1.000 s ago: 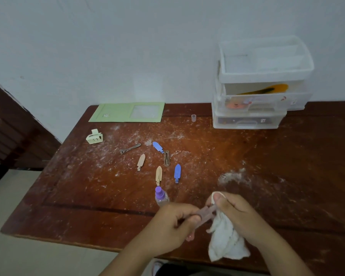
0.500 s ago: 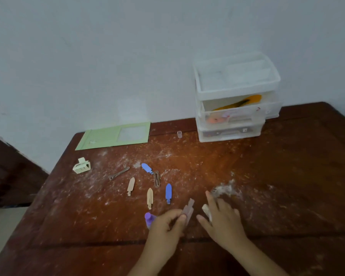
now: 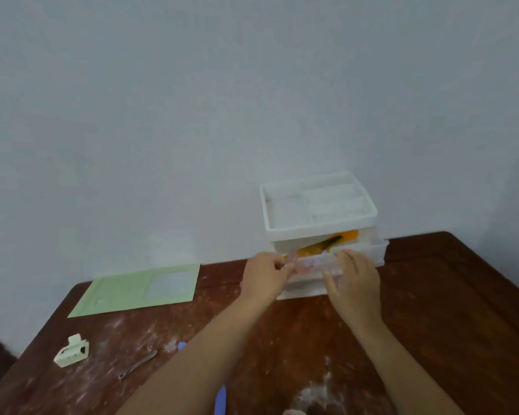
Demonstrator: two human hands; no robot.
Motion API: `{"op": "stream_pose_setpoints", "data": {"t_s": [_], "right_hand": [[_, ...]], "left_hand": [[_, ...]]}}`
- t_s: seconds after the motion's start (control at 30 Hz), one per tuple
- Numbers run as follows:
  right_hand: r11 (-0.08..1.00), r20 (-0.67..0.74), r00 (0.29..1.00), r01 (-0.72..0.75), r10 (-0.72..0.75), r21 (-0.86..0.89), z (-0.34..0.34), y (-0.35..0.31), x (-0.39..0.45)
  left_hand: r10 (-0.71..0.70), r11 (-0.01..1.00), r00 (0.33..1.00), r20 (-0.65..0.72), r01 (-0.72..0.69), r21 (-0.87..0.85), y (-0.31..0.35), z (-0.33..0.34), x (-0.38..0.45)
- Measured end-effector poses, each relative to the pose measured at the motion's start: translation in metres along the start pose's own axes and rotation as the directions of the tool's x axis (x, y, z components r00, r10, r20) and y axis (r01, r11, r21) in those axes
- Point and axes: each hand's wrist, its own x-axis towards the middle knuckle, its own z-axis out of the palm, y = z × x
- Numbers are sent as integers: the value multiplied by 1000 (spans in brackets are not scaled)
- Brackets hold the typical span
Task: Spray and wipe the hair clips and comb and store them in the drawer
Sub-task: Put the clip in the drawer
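Note:
My left hand (image 3: pixel 264 278) pinches a pale pink-brown hair clip (image 3: pixel 292 260) at the front rim of the pulled-out middle drawer (image 3: pixel 375 250) of a white drawer unit (image 3: pixel 318 223). An orange comb (image 3: pixel 327 244) lies inside that drawer. My right hand (image 3: pixel 352 280) rests its fingers on the drawer's front, holding nothing. On the table behind my arms lie a pale green claw clip (image 3: pixel 71 353), a metal clip (image 3: pixel 137 365) and two blue clips (image 3: pixel 221 401) (image 3: pixel 182 345), both partly hidden by my left arm.
The brown wooden table (image 3: pixel 447 310) is dusted with white powder (image 3: pixel 315 393) near the bottom edge of view. A green folder (image 3: pixel 138 289) lies at the back left against the white wall. The drawer unit's top tray (image 3: pixel 318 205) is open upward.
Both hands moved from the table's front to the drawer unit. The right hand let go of the white cloth. The view tilted up; cloth and spray bottle are out of sight.

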Motion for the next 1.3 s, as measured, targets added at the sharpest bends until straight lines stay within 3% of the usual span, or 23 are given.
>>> {"op": "stream_pose_setpoints", "data": {"t_s": [0.13, 0.23, 0.37, 0.53, 0.6, 0.7, 0.77, 0.87, 0.97, 1.03, 1.13, 1.2, 1.3], "right_hand": [[990, -44, 997, 58, -64, -128, 22, 23, 21], [986, -109, 985, 123, -135, -109, 35, 39, 18], [988, -81, 992, 89, -99, -124, 44, 49, 13], [993, 0, 1000, 28, -29, -113, 49, 48, 8], [997, -50, 999, -9, 5, -81, 42, 37, 7], [997, -145, 989, -13, 25, 83, 25, -1, -13], [973, -43, 999, 15, -5, 231, 13, -40, -41], [910, 267, 956, 0, -122, 414, 0, -93, -102], [863, 569, 794, -120, -213, 490, -8, -133, -167], [849, 693, 684, -208, -228, 485, -8, -153, -204], [839, 782, 602, -332, -164, 431, -6, -172, -233], [835, 779, 624, -394, -64, 384, 1, -188, -242], [794, 737, 669, -496, 92, 351, 8, -205, -245]], "left_hand": [[-10, 987, 998, 68, -1, 158, 9, 21, 49], [4, 955, 989, 150, -48, 294, 9, 37, 73], [-6, 948, 974, 227, -67, 311, 8, 48, 83], [188, 917, 964, 186, -240, 319, -16, 25, 61], [302, 900, 943, 137, -330, 284, -35, 4, 42], [296, 900, 954, 53, -297, 320, -81, -27, 5], [212, 914, 977, 16, -204, 350, -126, -43, -27], [28, 938, 1000, -9, -23, 346, -199, -58, -86], [-92, 922, 995, 28, 74, 381, -254, -62, -148], [-145, 897, 987, 74, 100, 430, -276, -62, -184], [-237, 832, 958, 162, 114, 542, -286, -54, -217], [-321, 799, 920, 224, 136, 585, -294, -52, -230], [-336, 803, 899, 280, 118, 585, -301, -48, -234]]}}
